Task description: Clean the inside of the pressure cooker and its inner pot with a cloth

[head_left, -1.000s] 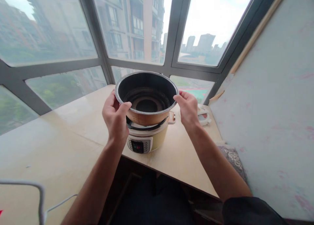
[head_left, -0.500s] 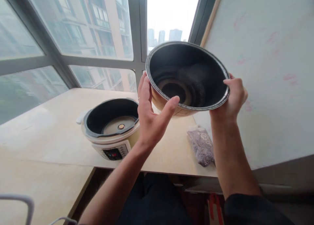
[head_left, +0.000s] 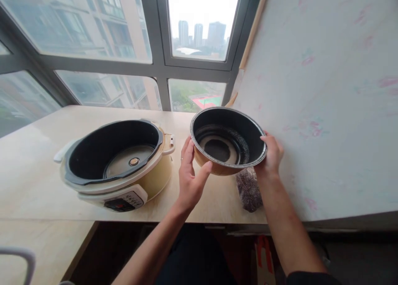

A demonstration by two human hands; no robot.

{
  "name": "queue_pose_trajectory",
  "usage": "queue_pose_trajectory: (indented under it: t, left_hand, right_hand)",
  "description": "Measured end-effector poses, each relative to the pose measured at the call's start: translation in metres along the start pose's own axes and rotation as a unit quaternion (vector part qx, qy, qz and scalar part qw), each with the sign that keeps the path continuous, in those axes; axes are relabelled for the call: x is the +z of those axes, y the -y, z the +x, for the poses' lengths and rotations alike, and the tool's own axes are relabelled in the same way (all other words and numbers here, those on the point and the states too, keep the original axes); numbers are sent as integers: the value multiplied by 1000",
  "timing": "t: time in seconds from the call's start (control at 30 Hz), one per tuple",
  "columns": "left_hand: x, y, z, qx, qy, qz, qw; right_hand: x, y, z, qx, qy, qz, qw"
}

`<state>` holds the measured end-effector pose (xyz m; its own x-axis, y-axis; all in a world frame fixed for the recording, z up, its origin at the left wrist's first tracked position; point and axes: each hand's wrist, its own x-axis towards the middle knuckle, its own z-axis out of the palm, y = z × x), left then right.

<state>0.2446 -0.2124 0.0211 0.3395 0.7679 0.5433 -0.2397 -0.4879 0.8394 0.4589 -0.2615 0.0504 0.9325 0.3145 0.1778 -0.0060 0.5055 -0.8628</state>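
Between my two hands I hold a rice cooker inner pot (head_left: 219, 150), black inside with a tan outer wall, tilted slightly toward me. My left hand (head_left: 192, 175) supports its left side, the thumb along the near wall. My right hand (head_left: 270, 152) grips the right rim, thumb over the edge and fingers hidden behind and below. Left of the pot stands the cream-coloured cooker body (head_left: 157, 173), without a lid, its round heating base visible inside. Partly behind the pot and my right forearm lies a clear bag of dark purplish grains (head_left: 248, 191).
The pale counter (head_left: 37, 185) runs under the window (head_left: 199, 86). A patterned wall (head_left: 336, 110) closes off the right side. At the lower left a white curved bar (head_left: 23, 254) shows. Below the counter's front edge stands a bag with red handles (head_left: 263, 254).
The pot has come down, in both hands, closer to the counter and is tilted less toward the wall. My view has shifted, so the cooker body looks larger and farther left.
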Motion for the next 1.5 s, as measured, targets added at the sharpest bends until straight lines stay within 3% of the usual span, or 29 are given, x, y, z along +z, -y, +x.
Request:
queue_pose_trajectory:
  t: [0.27, 0.57, 0.97, 1.5]
  left_hand:
    - [-18, 34, -30, -82, -56, -61, 993]
    - [-21, 55, -41, -104, -79, -128, 983]
    - [-20, 72, -49, -108, -103, -168, 974]
    - [-9, 75, -46, -136, -132, -236, 953]
  right_hand:
    - [-6, -52, -15, 93, 12, -11, 996]
    - [-16, -85, -22, 121, 21, -33, 992]
    - [-14, -95, -17, 144, 25, -58, 988]
    - [-19, -96, -15, 141, 17, -69, 987]
